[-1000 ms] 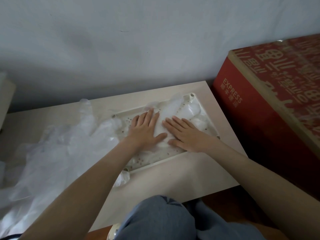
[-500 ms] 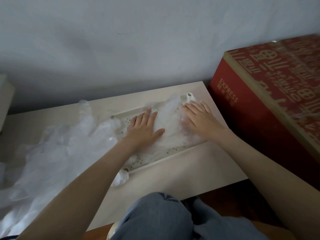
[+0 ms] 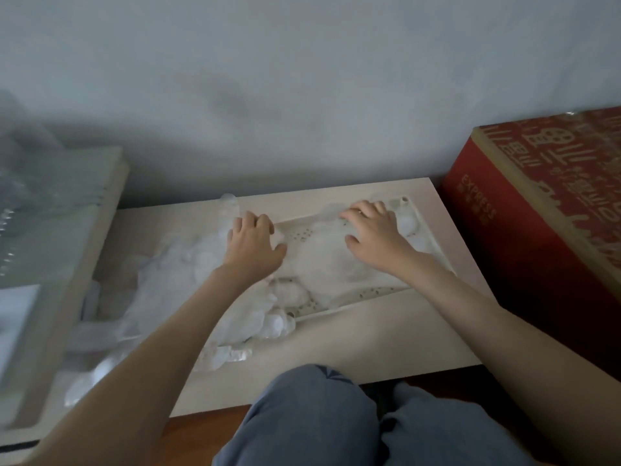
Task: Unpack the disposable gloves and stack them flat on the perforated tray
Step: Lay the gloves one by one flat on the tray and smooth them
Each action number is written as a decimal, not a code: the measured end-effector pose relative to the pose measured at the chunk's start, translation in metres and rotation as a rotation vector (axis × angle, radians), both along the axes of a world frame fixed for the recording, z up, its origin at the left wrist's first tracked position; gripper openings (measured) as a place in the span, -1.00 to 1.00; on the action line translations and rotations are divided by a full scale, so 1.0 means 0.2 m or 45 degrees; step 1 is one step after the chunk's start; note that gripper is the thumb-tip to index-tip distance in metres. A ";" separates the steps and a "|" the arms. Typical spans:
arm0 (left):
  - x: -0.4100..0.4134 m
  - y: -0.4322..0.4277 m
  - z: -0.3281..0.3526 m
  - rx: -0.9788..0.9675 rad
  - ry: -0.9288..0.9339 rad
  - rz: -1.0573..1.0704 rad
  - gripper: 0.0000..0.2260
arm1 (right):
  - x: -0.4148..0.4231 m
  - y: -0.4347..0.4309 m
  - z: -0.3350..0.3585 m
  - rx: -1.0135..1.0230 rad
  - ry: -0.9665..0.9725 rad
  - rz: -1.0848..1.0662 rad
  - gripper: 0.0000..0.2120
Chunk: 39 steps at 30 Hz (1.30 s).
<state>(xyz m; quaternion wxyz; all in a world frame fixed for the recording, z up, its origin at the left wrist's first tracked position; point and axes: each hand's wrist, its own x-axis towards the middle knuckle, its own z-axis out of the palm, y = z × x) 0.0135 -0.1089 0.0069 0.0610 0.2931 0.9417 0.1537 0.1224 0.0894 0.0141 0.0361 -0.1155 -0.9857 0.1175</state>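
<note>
Gripping gloves [image 3: 322, 260], left hand [image 3: 253, 245] fingers curl at tray [image 3: 369, 293] left edge, right hand [image 3: 373, 232] at far edge.

A pale perforated tray [image 3: 434, 244] is seen on a low table [image 3: 369, 341], with clear gloves [image 3: 322, 264] laid in it. The right hand [image 3: 374, 235] is set on them, fingers bent. The left hand [image 3: 253, 242] is placed, fingers curled, on loose gloves [image 3: 174, 277] at the tray's left end. Whether either hand grips cannot be told.

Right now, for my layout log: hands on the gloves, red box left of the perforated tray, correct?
No: the head view shows the red box right of the perforated tray. The left hand and right hand are on the gloves.
</note>
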 end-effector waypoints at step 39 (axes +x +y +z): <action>-0.03 -0.60 0.30 0.252 -0.285 0.385 -0.87 | -0.26 -0.71 0.08 -0.740 -0.127 0.376 -0.54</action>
